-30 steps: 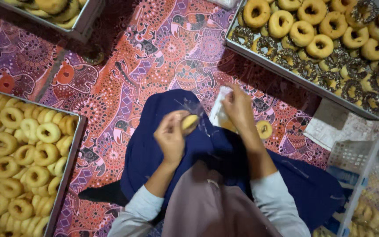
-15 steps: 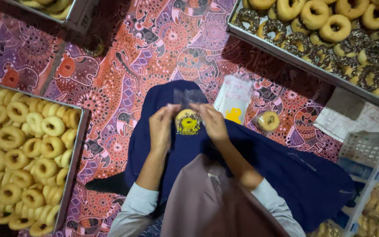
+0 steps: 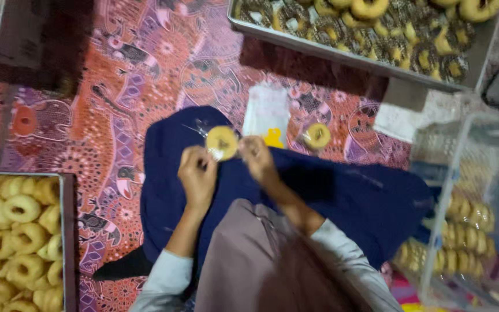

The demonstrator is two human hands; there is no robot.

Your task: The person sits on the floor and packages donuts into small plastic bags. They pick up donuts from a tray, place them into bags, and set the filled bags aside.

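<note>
Both hands are working at frame centre over the dark blue cloth (image 3: 342, 196) that is covering the lap. The left hand (image 3: 198, 176) is pinching the lower left edge of a round yellow ring cookie in a clear plastic wrap (image 3: 222, 142), and the right hand (image 3: 256, 157) is gripping the wrap at the cookie's lower right, so the wrapped cookie is sitting between the two hands, just above the fingertips, over the top edge of the cloth. It is looking light, stiff and crumbly, likely to snap if squeezed across the ring; the film is thin and slippery. Best hold is at the film edges or lightly on the outer rim, not through the hole. Count: one cookie in hand. At 1 o'clock from the hands, one more wrapped ring cookie (image 3: 317, 135) is lying on the red patterned mat (image 3: 116, 86), with one flat white plastic bag with a yellow mark (image 3: 268, 112) lying at 12 o'clock between. At 8 o'clock, one metal tray of plain yellow ring cookies (image 3: 18, 231) is holding too many to count. At 3 to 4 o'clock, a clear plastic box of cookies (image 3: 463, 225) is showing, blurred. Farthest, at 1 o'clock, one metal tray of dark-topped ring cookies (image 3: 376, 29) is running along the top edge.
</note>
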